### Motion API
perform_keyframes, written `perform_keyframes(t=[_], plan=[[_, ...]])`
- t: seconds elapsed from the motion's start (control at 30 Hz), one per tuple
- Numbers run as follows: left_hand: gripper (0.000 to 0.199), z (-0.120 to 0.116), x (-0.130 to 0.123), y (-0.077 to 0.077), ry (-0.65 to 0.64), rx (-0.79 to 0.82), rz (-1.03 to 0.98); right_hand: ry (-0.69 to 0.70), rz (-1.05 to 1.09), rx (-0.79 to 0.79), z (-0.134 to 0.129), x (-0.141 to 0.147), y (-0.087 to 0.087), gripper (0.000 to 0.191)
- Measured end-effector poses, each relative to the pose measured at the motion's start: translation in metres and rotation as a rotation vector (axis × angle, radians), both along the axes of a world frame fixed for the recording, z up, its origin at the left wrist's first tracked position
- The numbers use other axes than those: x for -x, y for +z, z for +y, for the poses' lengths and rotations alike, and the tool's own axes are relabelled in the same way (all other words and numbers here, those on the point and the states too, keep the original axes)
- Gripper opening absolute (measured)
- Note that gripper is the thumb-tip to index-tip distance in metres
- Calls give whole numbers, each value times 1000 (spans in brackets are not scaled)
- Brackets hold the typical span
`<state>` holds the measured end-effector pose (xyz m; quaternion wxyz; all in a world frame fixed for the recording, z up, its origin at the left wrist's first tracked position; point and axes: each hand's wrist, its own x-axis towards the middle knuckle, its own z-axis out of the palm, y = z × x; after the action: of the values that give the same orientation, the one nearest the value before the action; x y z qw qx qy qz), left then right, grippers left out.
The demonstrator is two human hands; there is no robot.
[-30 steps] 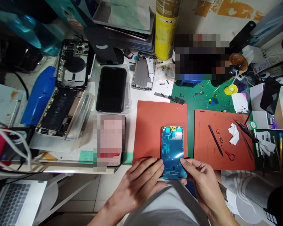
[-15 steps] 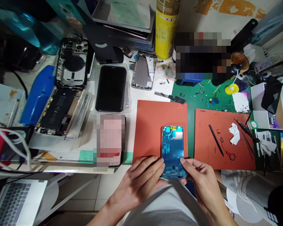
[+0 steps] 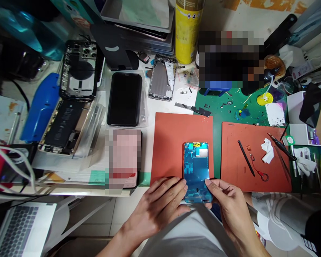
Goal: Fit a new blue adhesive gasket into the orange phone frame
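Note:
A blue phone-shaped panel [image 3: 197, 173], with a yellow piece at its top edge, lies upright in view over the front of the left orange mat [image 3: 183, 128]. My left hand [image 3: 164, 201] holds its lower left edge, the fingers close together and their tips on the rim. My right hand [image 3: 226, 200] pinches the lower right edge, its thumb on top and a fingertip showing beneath the bottom corner.
A black phone [image 3: 125, 99] and an opened phone [image 3: 66, 123] lie left. On the right orange mat [image 3: 256, 157] are a black stick [image 3: 246, 158], white tissue [image 3: 267, 150] and a red ring tool [image 3: 263, 176]. A yellow can [image 3: 187, 35] stands behind.
The camera view has shifted slightly. Both hands and the blue panel keep the same position relative to each other.

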<state>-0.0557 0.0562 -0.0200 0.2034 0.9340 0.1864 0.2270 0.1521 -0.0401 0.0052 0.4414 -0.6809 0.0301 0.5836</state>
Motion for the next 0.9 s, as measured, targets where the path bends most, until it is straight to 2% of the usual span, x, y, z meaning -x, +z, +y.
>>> perform_keyframes(t=[0.43,0.67,0.9], plan=[[35,0,-2,-1,-4,-48,21,2,-25,6,-1,1,-2,53],[37,-3,2,-7,-44,-73,42,1,-29,-22,-5,2,-5,49],[43,-2,3,-9,-44,-112,15,36,-57,-3,-4,3,2,55]])
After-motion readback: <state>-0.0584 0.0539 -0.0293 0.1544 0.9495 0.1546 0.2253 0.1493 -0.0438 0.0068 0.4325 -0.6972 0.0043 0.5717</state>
